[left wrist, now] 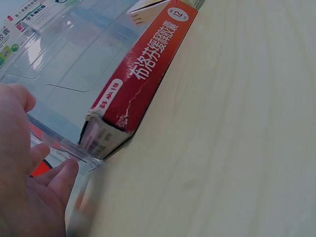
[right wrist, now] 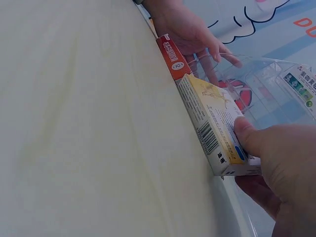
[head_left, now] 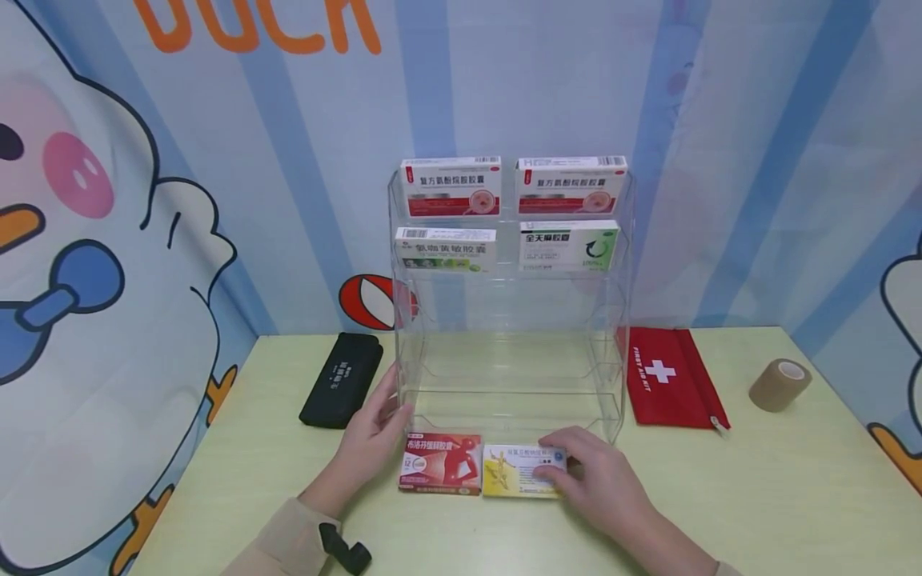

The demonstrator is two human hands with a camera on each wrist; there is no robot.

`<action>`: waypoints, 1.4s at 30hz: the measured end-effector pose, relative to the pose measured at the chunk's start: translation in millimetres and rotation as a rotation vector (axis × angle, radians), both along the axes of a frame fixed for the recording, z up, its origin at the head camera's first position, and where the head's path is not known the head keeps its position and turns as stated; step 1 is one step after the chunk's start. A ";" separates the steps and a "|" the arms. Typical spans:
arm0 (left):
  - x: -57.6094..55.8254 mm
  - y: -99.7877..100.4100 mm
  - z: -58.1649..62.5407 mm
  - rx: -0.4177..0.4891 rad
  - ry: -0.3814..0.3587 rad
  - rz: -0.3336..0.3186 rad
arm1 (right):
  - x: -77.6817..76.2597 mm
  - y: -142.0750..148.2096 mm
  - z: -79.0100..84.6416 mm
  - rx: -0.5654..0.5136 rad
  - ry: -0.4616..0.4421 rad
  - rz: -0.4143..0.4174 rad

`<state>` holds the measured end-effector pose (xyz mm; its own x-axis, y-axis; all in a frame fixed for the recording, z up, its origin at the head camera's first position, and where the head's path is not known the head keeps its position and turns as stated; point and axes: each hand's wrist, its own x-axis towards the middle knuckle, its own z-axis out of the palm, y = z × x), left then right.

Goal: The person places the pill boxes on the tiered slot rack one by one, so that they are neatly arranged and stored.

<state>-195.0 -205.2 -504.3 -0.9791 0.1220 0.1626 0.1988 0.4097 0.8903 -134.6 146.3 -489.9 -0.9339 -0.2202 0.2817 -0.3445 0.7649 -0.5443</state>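
Observation:
My right hand [head_left: 601, 484] pinches the right end of a yellow and white medicine box [head_left: 520, 472], its thumb on the printed face. The box stands beside a red medicine box [head_left: 440, 464], at the front foot of a clear tiered display rack [head_left: 504, 392]. My left hand [head_left: 367, 440] rests against the rack's lower left side with its fingers mostly straight, close to the red box. In the left wrist view the red box's creased end [left wrist: 106, 133] shows near the left fingertips. The right wrist view shows the yellow box's barcode side [right wrist: 205, 131]; some right fingers are hidden behind it.
Medicine boxes stand on the rack's upper tiers: two red and white ones [head_left: 450, 188] on top, a white one [head_left: 446, 252] and a green one [head_left: 567, 246] below. A black pouch [head_left: 342, 380] lies left, a red first aid pouch [head_left: 673, 380] and bandage roll [head_left: 780, 385] right.

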 end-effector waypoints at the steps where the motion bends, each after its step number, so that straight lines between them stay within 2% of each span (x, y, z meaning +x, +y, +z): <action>1: 0.2 0.0 0.1 0.001 0.004 -0.002 | -0.3 0.1 -0.2 -0.012 0.009 0.001; 10: 0.7 -0.9 -0.8 0.009 -0.019 -0.004 | -0.6 -0.2 1.8 -0.099 0.024 0.020; 13: 0.0 -1.7 -1.8 -0.001 -0.022 0.001 | -1.1 -0.6 4.7 -0.112 0.081 0.039; 16: -0.4 -2.6 -2.3 -0.002 -0.014 0.005 | -4.3 -0.8 11.1 -0.124 0.180 0.062; 22: -1.1 -1.8 -2.6 0.007 -0.014 0.003 | -17.8 -4.5 30.0 -0.138 0.405 0.065; 30: -0.3 -0.5 -3.1 0.013 0.008 -0.002 | -44.2 -14.5 59.4 -0.193 0.569 0.041; 35: 0.2 -0.8 -2.7 0.009 -0.015 0.004 | -59.6 -21.1 82.7 -0.223 0.623 0.025; 42: 1.5 0.6 -0.8 0.008 0.008 0.007 | -81.6 -35.6 111.1 -0.223 0.623 0.006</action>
